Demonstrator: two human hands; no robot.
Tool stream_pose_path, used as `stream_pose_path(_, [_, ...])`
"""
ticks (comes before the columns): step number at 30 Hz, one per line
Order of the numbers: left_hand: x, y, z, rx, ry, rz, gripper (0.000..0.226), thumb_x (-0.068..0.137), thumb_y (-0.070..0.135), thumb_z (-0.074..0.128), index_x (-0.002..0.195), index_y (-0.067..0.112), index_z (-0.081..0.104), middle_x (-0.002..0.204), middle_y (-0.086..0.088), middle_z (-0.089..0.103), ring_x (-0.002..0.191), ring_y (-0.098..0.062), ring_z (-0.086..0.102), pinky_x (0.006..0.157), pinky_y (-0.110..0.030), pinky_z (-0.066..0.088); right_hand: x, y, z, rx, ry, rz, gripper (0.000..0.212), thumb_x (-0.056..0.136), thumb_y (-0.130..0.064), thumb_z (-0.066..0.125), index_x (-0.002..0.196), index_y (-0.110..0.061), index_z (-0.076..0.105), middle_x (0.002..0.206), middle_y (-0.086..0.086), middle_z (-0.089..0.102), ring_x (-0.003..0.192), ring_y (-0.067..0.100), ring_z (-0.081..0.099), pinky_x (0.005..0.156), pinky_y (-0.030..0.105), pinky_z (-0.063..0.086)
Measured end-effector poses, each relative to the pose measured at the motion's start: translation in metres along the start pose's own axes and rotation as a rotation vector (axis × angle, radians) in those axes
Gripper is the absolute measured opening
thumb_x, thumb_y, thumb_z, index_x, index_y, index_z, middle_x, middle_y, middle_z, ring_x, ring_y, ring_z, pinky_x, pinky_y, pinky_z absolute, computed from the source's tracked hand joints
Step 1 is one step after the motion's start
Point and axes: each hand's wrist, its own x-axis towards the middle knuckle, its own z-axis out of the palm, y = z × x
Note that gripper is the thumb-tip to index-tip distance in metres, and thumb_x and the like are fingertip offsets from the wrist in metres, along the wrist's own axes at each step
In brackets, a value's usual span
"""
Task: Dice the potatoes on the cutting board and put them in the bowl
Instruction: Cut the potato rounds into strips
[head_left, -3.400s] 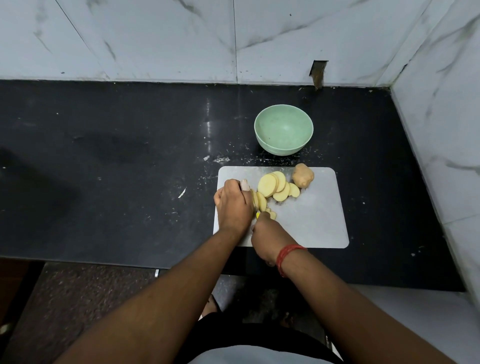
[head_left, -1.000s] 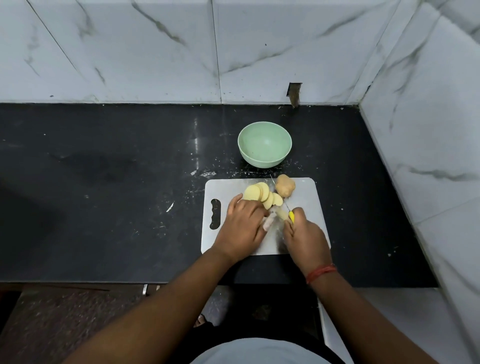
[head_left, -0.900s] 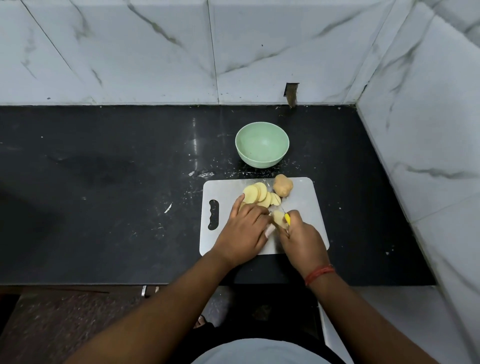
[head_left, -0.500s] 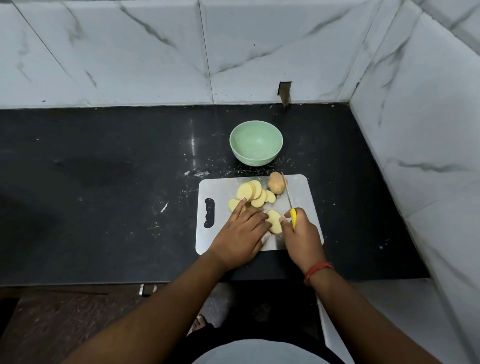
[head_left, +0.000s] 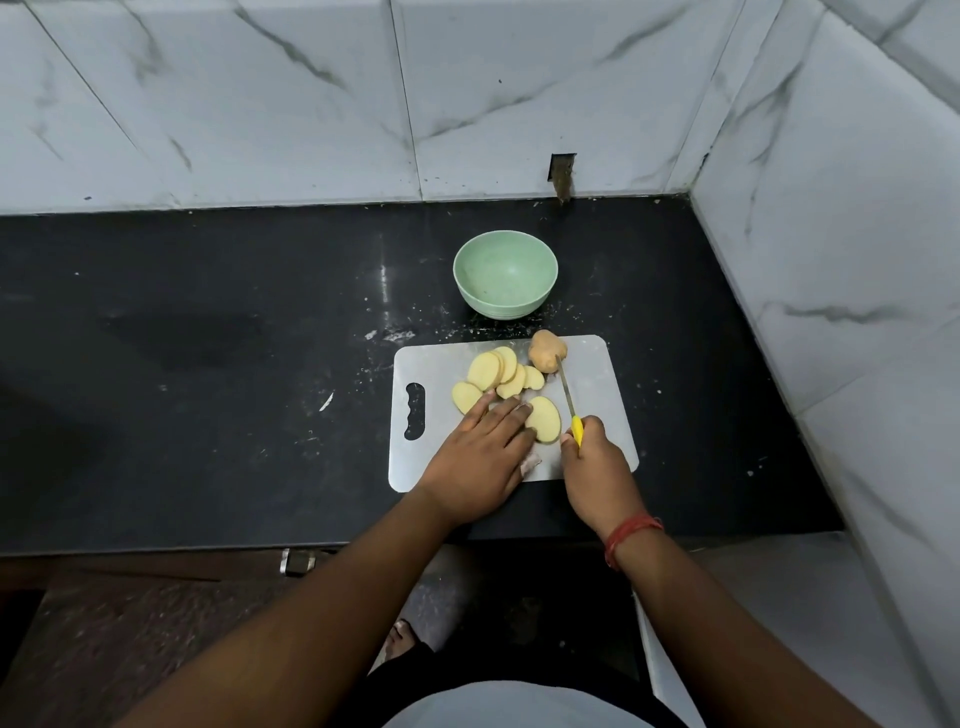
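Note:
A white cutting board lies on the black counter. Several yellow potato slices are fanned out on its far half, and one larger slice lies nearer. A whole unpeeled potato sits at the board's far edge. My left hand rests flat on the board, its straight fingers touching the near slices. My right hand grips a yellow-handled knife, whose blade points away toward the whole potato. A light green bowl stands empty beyond the board.
The black counter stretches to the left, with small white crumbs around the board. Marble-tiled walls close off the back and the right side. The counter's front edge runs just under my wrists.
My left hand has flattened out over the slices. The right hand has pulled the knife to the right of the large slice, blade pointing away. The view has shifted slightly.

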Motion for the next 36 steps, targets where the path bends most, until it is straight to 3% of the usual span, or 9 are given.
stream_pose_path(5, [-0.005,0.0,0.003,0.019,-0.025,0.037,0.043,0.106,0.038,0.047,0.136,0.01,0.061,0.149,-0.014,0.051,0.143,-0.031,0.042,0.123,-0.051,0.022,-0.013,0.002,0.002,-0.076,-0.06,0.003,0.018,0.104,-0.022,0.038,0.109,-0.005,0.042,0.093,0.017,0.061,0.08,0.033,0.058,0.06,0.033,0.037])
stream_pose_path(8, [-0.003,0.002,0.002,0.022,-0.012,0.051,0.044,0.106,0.039,0.045,0.133,0.008,0.063,0.145,-0.015,0.055,0.139,-0.031,0.048,0.124,-0.049,0.024,-0.015,0.002,0.004,-0.115,-0.087,0.015,0.018,0.104,-0.02,0.038,0.108,-0.003,0.042,0.097,0.019,0.062,0.077,0.03,0.055,0.061,0.032,0.036])
stream_pose_path(16, [0.001,0.001,0.002,0.01,-0.047,0.082,0.043,0.107,0.034,0.041,0.129,0.004,0.064,0.144,-0.018,0.055,0.137,-0.033,0.049,0.123,-0.049,0.025,-0.015,-0.004,0.007,-0.2,-0.159,0.066,0.016,0.101,-0.013,0.04,0.113,-0.001,0.04,0.106,0.02,0.062,0.093,0.033,0.062,0.065,0.029,0.037])
stream_pose_path(29, [0.005,-0.002,0.003,-0.007,-0.009,0.133,0.043,0.103,0.029,0.038,0.124,0.004,0.066,0.137,-0.017,0.061,0.132,-0.033,0.054,0.123,-0.048,0.024,0.002,-0.02,0.012,-0.358,-0.291,0.205,0.033,0.099,-0.007,0.041,0.13,0.004,0.036,0.121,0.019,0.061,0.109,0.03,0.061,0.072,0.03,0.039])
stream_pose_path(36, [0.005,0.0,-0.001,-0.005,-0.04,0.135,0.046,0.103,0.03,0.036,0.125,0.003,0.066,0.137,-0.019,0.061,0.131,-0.034,0.055,0.123,-0.047,0.021,0.005,-0.019,0.009,-0.303,-0.312,0.232,0.029,0.102,-0.01,0.039,0.129,0.001,0.037,0.111,0.018,0.062,0.093,0.027,0.06,0.07,0.031,0.04])
